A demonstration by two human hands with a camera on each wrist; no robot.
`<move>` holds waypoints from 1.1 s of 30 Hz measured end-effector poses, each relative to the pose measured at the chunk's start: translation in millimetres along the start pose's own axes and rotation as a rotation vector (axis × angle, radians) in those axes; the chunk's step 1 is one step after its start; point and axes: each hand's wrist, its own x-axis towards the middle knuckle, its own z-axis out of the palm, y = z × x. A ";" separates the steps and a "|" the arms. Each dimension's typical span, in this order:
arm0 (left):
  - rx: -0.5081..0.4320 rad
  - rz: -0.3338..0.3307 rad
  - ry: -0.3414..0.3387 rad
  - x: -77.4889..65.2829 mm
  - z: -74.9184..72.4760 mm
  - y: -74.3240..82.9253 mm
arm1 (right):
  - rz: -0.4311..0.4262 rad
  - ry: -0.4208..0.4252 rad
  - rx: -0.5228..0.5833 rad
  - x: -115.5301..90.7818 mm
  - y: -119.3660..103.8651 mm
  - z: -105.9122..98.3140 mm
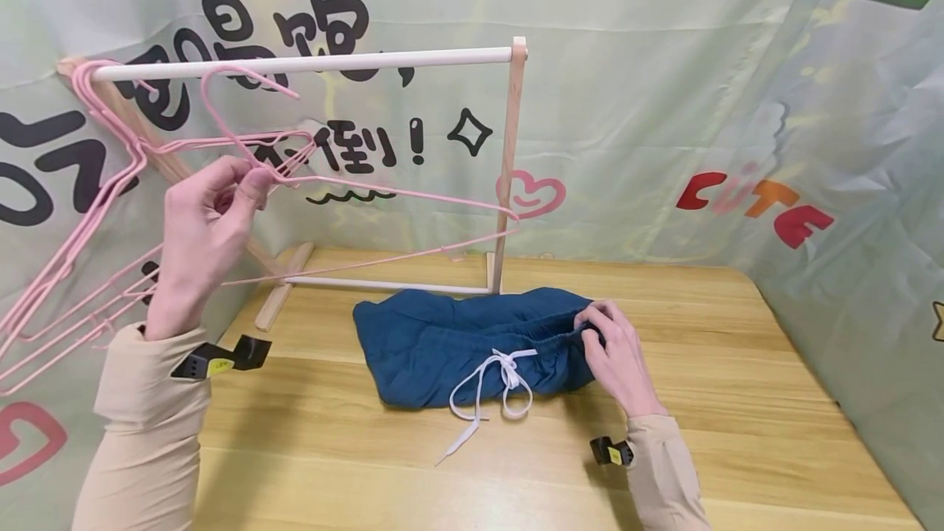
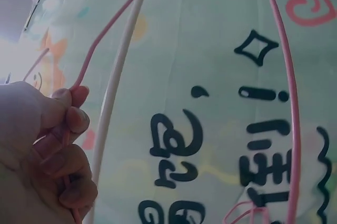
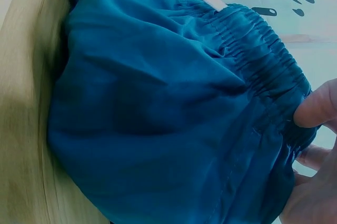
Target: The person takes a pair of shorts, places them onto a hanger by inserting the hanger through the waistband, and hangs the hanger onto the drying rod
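Blue drawstring shorts [image 1: 428, 359] lie on the table, their gathered waistband facing up and a white cord [image 1: 509, 367] tied in a bow at the front. My right hand [image 1: 618, 357] pinches the waistband's right end; the right wrist view shows the thumb [image 3: 318, 105] on the elastic. Raised in front of the rack, my left hand [image 1: 210, 228] pinches a pink wire hanger [image 1: 398, 191] near the neck below its hook. That hanger's hook stands just in front of the rail, and whether it touches is unclear. In the left wrist view, the fingers curl round the pink wire [image 2: 95, 50].
A rack with a white rail [image 1: 310, 64] and wooden posts [image 1: 510, 162] stands at the back left of the table. Several other pink hangers [image 1: 111, 187] hang at the rail's left end. Printed cloth [image 1: 634, 138] walls surround the wooden tabletop [image 1: 723, 367].
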 end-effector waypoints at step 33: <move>-0.044 0.117 -0.172 -41.4 92.7 -6.3 | -0.014 0.034 0.054 1.0 -2.0 -1.8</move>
